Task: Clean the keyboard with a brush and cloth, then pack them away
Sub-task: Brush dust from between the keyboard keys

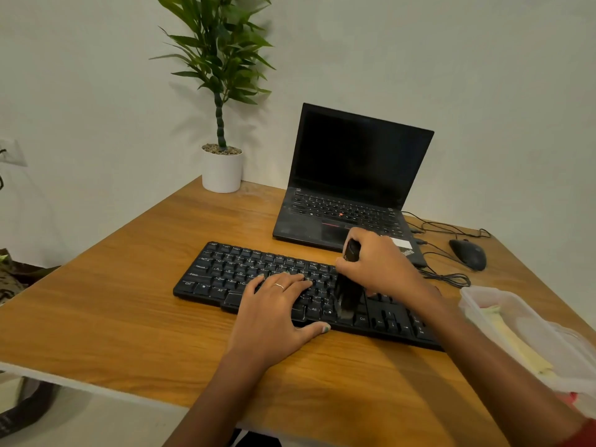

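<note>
We see the keyboard [258,279] lying on the counter [129,301], long axis running left to right, slightly slanted, with bare wood toward the near edge. Our left hand [274,311] rests flat on the keys, fingers straight. Our right hand [377,262] grips the brush [348,291], bristles down on the keys. A cloth [509,337] lies in the container [548,333] at right.

The right hand [377,262] hides most of the brush [348,285] handle; its bristles blur. The plastic container [529,333] runs off the right edge, its pale contents unclear.
</note>
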A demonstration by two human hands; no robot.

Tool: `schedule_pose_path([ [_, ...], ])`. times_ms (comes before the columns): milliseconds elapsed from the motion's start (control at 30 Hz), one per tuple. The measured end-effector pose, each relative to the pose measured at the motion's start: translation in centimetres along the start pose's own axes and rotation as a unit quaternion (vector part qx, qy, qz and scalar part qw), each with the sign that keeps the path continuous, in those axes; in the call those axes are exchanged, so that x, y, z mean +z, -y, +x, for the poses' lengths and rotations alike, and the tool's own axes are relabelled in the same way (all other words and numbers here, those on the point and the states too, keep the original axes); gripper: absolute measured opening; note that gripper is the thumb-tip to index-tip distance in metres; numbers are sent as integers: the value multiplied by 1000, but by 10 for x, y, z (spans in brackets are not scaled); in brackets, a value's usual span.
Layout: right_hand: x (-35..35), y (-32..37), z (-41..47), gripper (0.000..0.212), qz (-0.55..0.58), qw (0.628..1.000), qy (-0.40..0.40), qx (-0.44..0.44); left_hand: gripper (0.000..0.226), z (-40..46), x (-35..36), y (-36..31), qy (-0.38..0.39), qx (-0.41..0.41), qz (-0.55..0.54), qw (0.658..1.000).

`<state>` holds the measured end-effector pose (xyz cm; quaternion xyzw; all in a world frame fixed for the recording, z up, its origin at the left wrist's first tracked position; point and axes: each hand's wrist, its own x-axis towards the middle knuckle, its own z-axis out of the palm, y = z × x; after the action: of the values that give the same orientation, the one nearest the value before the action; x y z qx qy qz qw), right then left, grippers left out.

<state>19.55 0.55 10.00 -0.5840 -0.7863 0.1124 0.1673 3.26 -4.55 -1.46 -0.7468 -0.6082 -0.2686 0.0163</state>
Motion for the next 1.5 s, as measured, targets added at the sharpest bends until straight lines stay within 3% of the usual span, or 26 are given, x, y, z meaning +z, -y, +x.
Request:
schedule_pose_path([
  [67, -4, -1, 3, 21, -31, 999, -11, 1, 87, 0, -1, 0, 3, 2, 4, 1000],
  [167, 12, -2, -3, 19, -42, 994, -96, -21, 87, 0, -1, -1, 0, 4, 0, 1000],
  [333, 0, -5, 0, 19, -16, 1000, -21, 9, 85, 0, 0, 0, -2, 3, -1, 1000],
  [433, 6, -10, -3, 19, -38, 993, -113, 3, 84, -1, 0, -1, -8, 4, -10, 1000],
  [600, -2, -7, -2, 20, 0, 999, 6, 31, 85, 0, -1, -1, 0, 5, 2, 1000],
  [767, 15, -8, 3, 20, -42, 993, -110, 3, 85, -1, -1, -2, -1, 3, 1, 1000],
  [900, 1, -5, 3, 16, 19, 1000, 2, 19, 85, 0, -1, -1, 0, 3, 6, 1000],
  [1067, 17, -11, 6, 17, -4, 989, -144, -23, 85, -1, -1, -2, 3, 1, 5, 1000],
  [1233, -2, -11, 23, 17, 8, 1000, 9, 26, 85, 0, -1, -1, 3, 0, 1, 1000],
  [1367, 17, -13, 33, 18, -22, 990, -137, -38, 85, -2, -1, -1, 6, -1, 2, 1000],
  [1433, 18, -14, 36, 17, 9, 993, -119, -24, 85, -1, 0, 0, 3, -1, -2, 1000],
  [1500, 5, -16, 44, 15, 27, 999, -31, 23, 84, -1, 0, 0, 4, 1, -2, 1000],
])
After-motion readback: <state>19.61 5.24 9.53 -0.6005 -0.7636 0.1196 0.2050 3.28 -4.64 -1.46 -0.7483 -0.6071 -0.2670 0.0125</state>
